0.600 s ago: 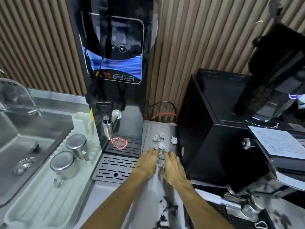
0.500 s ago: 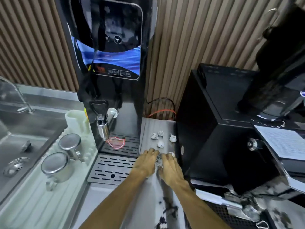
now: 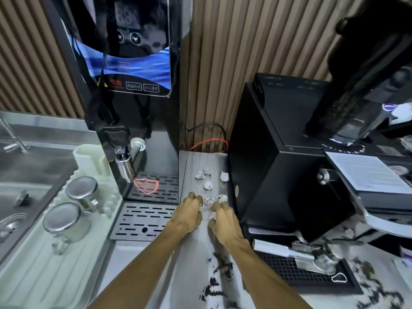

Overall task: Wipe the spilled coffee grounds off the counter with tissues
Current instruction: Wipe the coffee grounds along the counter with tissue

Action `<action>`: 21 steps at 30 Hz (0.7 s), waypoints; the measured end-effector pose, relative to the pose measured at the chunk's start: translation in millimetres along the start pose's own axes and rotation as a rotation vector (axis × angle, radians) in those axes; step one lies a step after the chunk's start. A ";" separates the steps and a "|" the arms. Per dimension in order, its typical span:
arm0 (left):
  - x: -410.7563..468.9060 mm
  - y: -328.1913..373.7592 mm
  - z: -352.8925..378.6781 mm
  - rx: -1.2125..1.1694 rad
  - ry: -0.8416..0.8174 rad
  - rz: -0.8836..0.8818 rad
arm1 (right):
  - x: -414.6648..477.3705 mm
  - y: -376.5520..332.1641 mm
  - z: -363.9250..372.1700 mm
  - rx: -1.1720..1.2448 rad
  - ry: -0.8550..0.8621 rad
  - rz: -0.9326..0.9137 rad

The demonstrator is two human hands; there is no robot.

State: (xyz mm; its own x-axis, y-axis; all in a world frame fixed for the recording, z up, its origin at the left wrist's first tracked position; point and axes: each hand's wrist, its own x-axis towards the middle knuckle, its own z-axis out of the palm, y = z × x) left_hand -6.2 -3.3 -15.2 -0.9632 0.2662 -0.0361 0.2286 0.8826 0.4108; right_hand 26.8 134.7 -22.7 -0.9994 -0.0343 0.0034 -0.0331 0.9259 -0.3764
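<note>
Plenty of grounds (image 3: 219, 273) lie unwiped on the near tabletop (image 3: 196, 262), while just beyond them the right hand (image 3: 223, 219), curled on a tissue wad (image 3: 213, 215), and the left hand (image 3: 188, 211), curled on I cannot tell what, have parted after pressing together, loose wads (image 3: 208, 185) sit behind, and the dispenser (image 3: 138, 63) warns 高温热水, 小心烫手.

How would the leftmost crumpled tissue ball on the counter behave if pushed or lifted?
The crumpled tissue ball is small loose paper: probably very light, squashing easily. Roundish on the smooth steel counter, it would likely roll or skid.
</note>
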 end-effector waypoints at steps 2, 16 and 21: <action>-10.2 8.1 -7.6 -0.017 0.038 0.013 | -13.4 2.4 -9.9 0.022 0.047 -0.026; -143.5 145.4 2.5 -0.039 0.134 0.103 | -179.9 70.0 -87.8 0.132 0.220 -0.097; -187.6 233.4 39.2 -0.047 0.124 0.200 | -262.0 144.1 -118.9 0.136 0.278 -0.010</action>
State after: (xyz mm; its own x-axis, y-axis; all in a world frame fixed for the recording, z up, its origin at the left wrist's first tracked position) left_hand 233.4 167.9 51.8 -0.9100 0.3820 0.1610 0.4126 0.7974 0.4404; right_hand 282.8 321.9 32.3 -0.9639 0.0790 0.2542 -0.0597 0.8666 -0.4955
